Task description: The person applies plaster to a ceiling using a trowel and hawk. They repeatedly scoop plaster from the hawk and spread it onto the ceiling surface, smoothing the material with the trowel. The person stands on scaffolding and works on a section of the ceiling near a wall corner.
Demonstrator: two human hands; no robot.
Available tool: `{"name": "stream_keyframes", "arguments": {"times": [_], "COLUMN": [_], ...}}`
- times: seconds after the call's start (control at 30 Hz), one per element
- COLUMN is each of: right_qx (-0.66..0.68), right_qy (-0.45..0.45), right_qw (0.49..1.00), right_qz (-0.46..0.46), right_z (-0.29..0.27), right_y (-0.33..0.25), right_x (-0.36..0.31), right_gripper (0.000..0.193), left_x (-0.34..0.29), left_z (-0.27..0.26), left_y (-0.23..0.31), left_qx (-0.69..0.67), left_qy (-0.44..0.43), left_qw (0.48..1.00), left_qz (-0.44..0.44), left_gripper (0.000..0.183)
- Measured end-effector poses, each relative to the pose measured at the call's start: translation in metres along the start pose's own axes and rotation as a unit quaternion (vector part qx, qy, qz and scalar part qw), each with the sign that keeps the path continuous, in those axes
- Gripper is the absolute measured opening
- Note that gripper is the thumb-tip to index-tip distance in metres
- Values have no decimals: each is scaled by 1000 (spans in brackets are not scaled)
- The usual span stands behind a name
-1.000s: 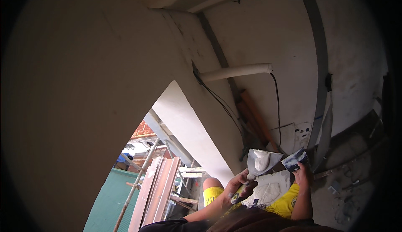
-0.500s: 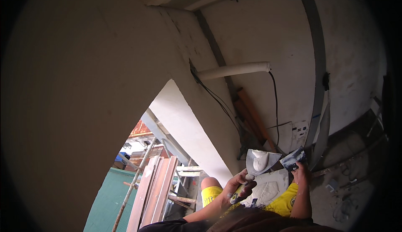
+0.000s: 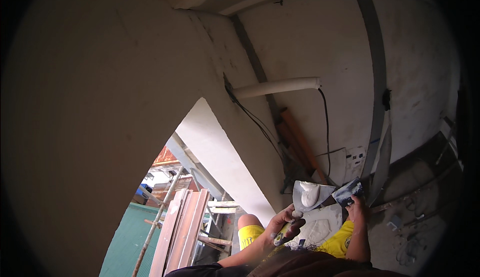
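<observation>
My left hand [image 3: 283,227] is closed around the handle of a wide putty knife [image 3: 324,198]. A lump of white putty [image 3: 310,194] sits on its metal blade, which is turned upward. To its right, my right hand [image 3: 356,210] grips a dark, flat scraper [image 3: 347,192] smeared with white; its handle is hidden. The two blades are close together, their edges nearly meeting. Below them, in front of my yellow shorts, lies a pale board [image 3: 334,215] with a spread of white putty on it.
A bare plastered wall [image 3: 100,87] fills the left, with an opening onto scaffold poles [image 3: 159,219] and planks [image 3: 187,222]. A white pipe [image 3: 277,86] with dark cables juts from the wall. Orange pipes [image 3: 301,139] lean behind. Cables and debris lie on the right-hand floor.
The view has shifted slightly. Both hands keep their holds, and the two blades stay almost in the same place, with the putty still on the knife.
</observation>
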State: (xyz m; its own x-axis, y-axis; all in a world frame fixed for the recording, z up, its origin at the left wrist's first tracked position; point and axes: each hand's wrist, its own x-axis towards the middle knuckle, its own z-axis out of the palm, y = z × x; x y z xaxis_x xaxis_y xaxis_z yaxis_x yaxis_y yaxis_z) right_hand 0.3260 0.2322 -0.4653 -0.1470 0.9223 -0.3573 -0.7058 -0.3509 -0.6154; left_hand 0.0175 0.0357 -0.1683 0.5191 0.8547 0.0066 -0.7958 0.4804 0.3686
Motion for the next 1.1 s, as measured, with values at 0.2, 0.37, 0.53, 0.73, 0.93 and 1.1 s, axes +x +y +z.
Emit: {"name": "stream_keyframes", "arguments": {"times": [0.2, 0.37, 0.53, 0.73, 0.93, 1.1], "right_qx": [-2, 40, 42, 70, 84, 84], "right_qy": [-41, 100, -3, -106, -155, -171], "right_qw": [999, 991, 988, 988, 984, 979], "right_qz": [-33, -75, -150, -89, 27, 66], "right_z": [6, 8, 74, 174, 211, 224], "right_y": [-2, -18, -70, -88, -41, -19], "right_x": [-5, -24, -106, -190, -205, -194], "right_gripper": [76, 58, 35, 38, 39, 34], "left_x": [3, 13, 24, 34, 40, 38], "left_z": [12, 1, -11, -47, -60, -81], "left_y": [2, 7, 1, 0, -6, -9], "left_qx": [53, 201, 260, 297, 409, 547], "left_qy": [15, 134, 164, 142, 127, 87], "left_qw": [998, 960, 931, 908, 845, 744], "left_qz": [25, 141, 198, 260, 319, 372], "left_gripper": [62, 60, 59, 57, 56, 55]}}
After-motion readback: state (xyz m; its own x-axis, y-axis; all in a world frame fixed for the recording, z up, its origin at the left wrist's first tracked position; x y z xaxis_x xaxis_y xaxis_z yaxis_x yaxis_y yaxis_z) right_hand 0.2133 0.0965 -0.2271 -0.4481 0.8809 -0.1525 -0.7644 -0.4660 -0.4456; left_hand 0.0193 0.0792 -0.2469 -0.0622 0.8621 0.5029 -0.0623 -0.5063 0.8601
